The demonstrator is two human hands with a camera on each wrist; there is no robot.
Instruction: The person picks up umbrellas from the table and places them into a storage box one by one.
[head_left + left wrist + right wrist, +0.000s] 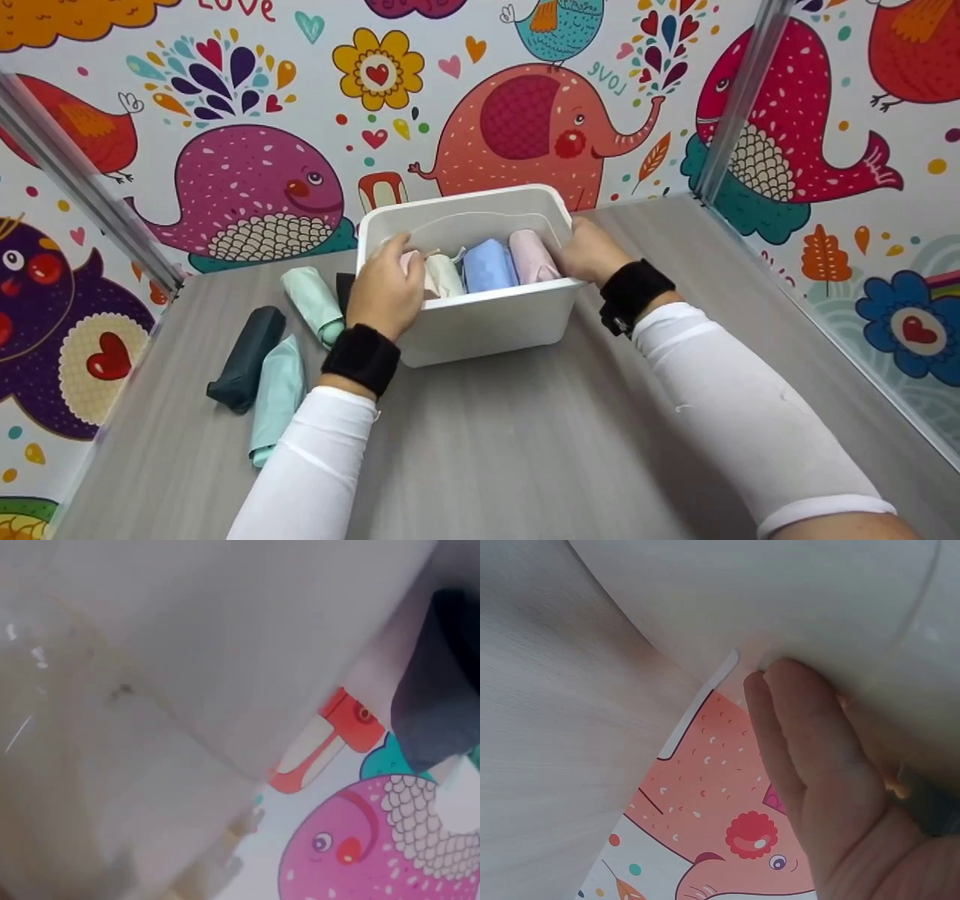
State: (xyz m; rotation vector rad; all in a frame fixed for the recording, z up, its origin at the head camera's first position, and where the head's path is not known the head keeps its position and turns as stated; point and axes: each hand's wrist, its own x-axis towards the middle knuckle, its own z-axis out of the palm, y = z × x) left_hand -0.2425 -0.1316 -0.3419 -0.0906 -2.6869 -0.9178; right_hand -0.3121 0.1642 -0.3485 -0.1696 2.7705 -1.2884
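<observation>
A white plastic bin (487, 326) stands on the grey table, held between both hands at its two ends. My left hand (386, 289) grips the left rim, thumb near the inside. At the other end, my right hand (596, 251) grips the right rim; its fingers (802, 712) lie against the outer wall in the right wrist view. Inside the bin lie a pink roll (532, 256), a blue roll (490, 265), a cream roll (444, 275) and another pale roll partly hidden by the left hand. The left wrist view is filled mostly by the blurred bin wall (247, 637).
Left of the bin lie a pale green roll (311, 300), a dark teal roll (251, 356) and a mint roll (277, 397). A black item (345, 289) shows partly behind the left hand. Patterned panels (262, 187) with metal posts (739, 112) border the table (510, 450).
</observation>
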